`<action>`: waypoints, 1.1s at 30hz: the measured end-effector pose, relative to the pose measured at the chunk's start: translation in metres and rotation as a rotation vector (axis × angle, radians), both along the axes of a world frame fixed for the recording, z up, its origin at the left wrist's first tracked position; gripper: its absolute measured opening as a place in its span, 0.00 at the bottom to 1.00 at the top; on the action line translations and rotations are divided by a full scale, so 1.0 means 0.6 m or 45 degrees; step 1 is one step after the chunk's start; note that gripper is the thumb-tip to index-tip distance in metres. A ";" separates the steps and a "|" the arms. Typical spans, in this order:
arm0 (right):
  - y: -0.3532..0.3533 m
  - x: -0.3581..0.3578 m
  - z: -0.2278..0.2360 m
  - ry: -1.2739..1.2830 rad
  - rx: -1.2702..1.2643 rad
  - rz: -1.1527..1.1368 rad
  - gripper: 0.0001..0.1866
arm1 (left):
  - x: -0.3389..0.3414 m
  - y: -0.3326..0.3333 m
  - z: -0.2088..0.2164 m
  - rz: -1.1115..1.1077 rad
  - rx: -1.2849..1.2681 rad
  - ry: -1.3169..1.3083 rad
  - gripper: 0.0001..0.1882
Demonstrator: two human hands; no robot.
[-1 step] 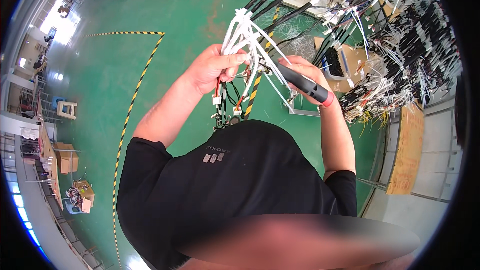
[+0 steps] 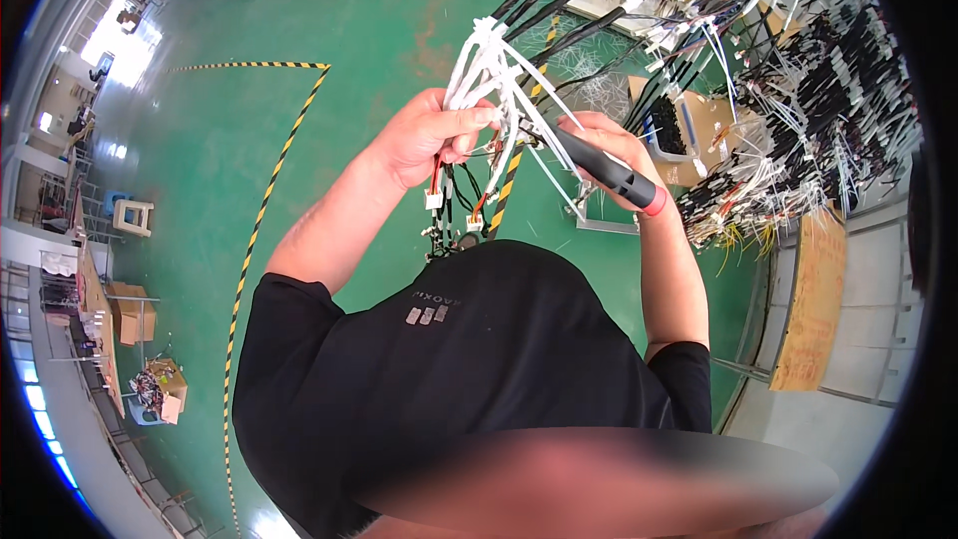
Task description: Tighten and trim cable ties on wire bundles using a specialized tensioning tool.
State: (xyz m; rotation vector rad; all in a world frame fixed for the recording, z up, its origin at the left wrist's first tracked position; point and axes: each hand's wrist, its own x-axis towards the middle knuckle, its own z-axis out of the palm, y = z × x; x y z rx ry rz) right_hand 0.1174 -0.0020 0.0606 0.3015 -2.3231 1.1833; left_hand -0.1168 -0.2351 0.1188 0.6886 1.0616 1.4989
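Observation:
My left hand (image 2: 436, 135) is closed round a bundle of white-sleeved wires (image 2: 486, 65), thumb on top. My right hand (image 2: 607, 152) grips a black tubular hand tool (image 2: 599, 158) with a red ring at its rear end. The front of that tool points at the wires beside my left fingers; its exact contact is hidden among thin white strips. Below my left hand hang dark and red wires with white plug connectors (image 2: 433, 200). Thick black cables (image 2: 544, 2) run from the top of the white bundle toward the upper right.
A dense mass of black and white wire harnesses (image 2: 798, 110) fills the right side. An open cardboard box (image 2: 711, 125) stands beneath it, near a metal frame (image 2: 609, 227). Yellow-black tape (image 2: 267, 185) marks the green floor; a white stool (image 2: 133, 219) stands at left.

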 end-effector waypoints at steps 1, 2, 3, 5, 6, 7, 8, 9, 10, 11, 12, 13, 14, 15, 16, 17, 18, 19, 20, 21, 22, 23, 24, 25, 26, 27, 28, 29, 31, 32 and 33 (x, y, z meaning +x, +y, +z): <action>-0.004 0.001 -0.001 0.028 -0.020 -0.012 0.23 | -0.002 0.000 -0.003 -0.023 0.012 0.005 0.10; -0.005 0.001 0.003 0.054 0.047 -0.027 0.24 | -0.003 0.000 -0.004 -0.015 0.017 0.002 0.10; -0.006 0.002 0.012 0.080 0.114 -0.043 0.25 | -0.002 0.001 -0.003 -0.018 0.038 0.002 0.10; -0.017 0.003 0.037 0.158 0.276 -0.096 0.26 | 0.004 -0.001 0.003 0.006 0.054 0.013 0.10; -0.022 0.004 0.042 0.188 0.344 -0.141 0.27 | 0.006 -0.002 0.003 0.019 0.060 0.009 0.10; -0.024 0.007 0.045 0.204 0.386 -0.171 0.28 | 0.007 -0.001 0.002 0.042 0.059 0.036 0.10; -0.029 0.011 0.045 0.197 0.394 -0.194 0.28 | 0.010 0.001 0.004 0.064 0.057 0.064 0.10; -0.034 0.014 0.046 0.191 0.402 -0.216 0.28 | 0.013 0.000 0.009 0.067 0.054 0.051 0.09; -0.038 0.017 0.049 0.160 0.400 -0.208 0.27 | 0.016 0.001 0.012 0.074 0.060 0.048 0.09; -0.043 0.019 0.046 0.159 0.406 -0.201 0.27 | 0.018 0.002 0.013 0.110 0.103 0.074 0.09; -0.048 0.021 0.036 0.111 0.307 -0.215 0.26 | 0.020 0.002 0.014 0.146 0.146 0.101 0.10; -0.053 0.024 0.027 0.063 0.208 -0.230 0.25 | 0.019 0.003 0.009 0.157 0.135 0.157 0.10; -0.059 0.029 0.021 -0.030 0.121 -0.239 0.25 | 0.020 0.003 0.009 0.161 0.140 0.157 0.10; -0.064 0.030 0.022 -0.029 0.126 -0.235 0.25 | 0.022 0.004 0.009 0.163 0.137 0.186 0.11; -0.075 0.029 0.026 -0.008 0.113 -0.224 0.25 | 0.022 0.002 0.010 0.160 0.131 0.215 0.11; -0.084 0.030 0.028 0.013 0.100 -0.213 0.26 | 0.019 0.002 0.006 0.158 0.133 0.238 0.12; -0.089 0.033 0.026 -0.012 0.063 -0.196 0.27 | 0.021 0.002 0.006 0.156 0.136 0.238 0.12; -0.094 0.034 0.025 -0.055 0.048 -0.211 0.27 | 0.026 0.003 0.005 0.198 0.158 0.256 0.12; -0.100 0.035 0.023 -0.098 0.032 -0.226 0.27 | 0.030 0.004 0.004 0.240 0.181 0.275 0.12; -0.105 0.035 0.016 -0.098 -0.010 -0.236 0.27 | 0.031 0.003 0.003 0.247 0.199 0.281 0.12; -0.115 0.035 0.016 -0.069 -0.012 -0.276 0.27 | 0.033 0.003 0.000 0.243 0.202 0.283 0.12; -0.123 0.034 0.015 -0.040 -0.014 -0.317 0.26 | 0.035 0.004 -0.005 0.264 0.231 0.291 0.12; -0.123 0.034 0.006 -0.019 0.045 -0.341 0.31 | 0.038 0.005 -0.007 0.286 0.260 0.300 0.13; -0.127 0.035 0.001 -0.056 0.019 -0.365 0.31 | 0.040 0.006 -0.008 0.282 0.264 0.299 0.13; -0.134 0.037 -0.002 -0.093 -0.008 -0.389 0.31 | 0.043 0.007 -0.008 0.312 0.253 0.322 0.13; -0.141 0.039 0.002 -0.107 0.013 -0.428 0.29 | 0.046 0.009 -0.008 0.341 0.242 0.344 0.12; -0.147 0.037 -0.006 -0.056 0.023 -0.460 0.28 | 0.051 0.011 -0.009 0.339 0.246 0.347 0.12; -0.153 0.034 -0.011 -0.005 0.032 -0.491 0.28 | 0.057 0.013 -0.011 0.387 0.252 0.353 0.11; -0.171 0.030 -0.014 -0.075 -0.172 -0.501 0.27 | 0.065 0.019 -0.020 0.464 0.275 0.352 0.09; -0.176 0.027 -0.024 -0.088 -0.322 -0.511 0.26 | 0.065 0.021 -0.025 0.461 0.277 0.352 0.09; -0.170 0.023 -0.032 0.028 0.009 -0.548 0.26 | 0.065 0.022 -0.030 0.477 0.301 0.365 0.09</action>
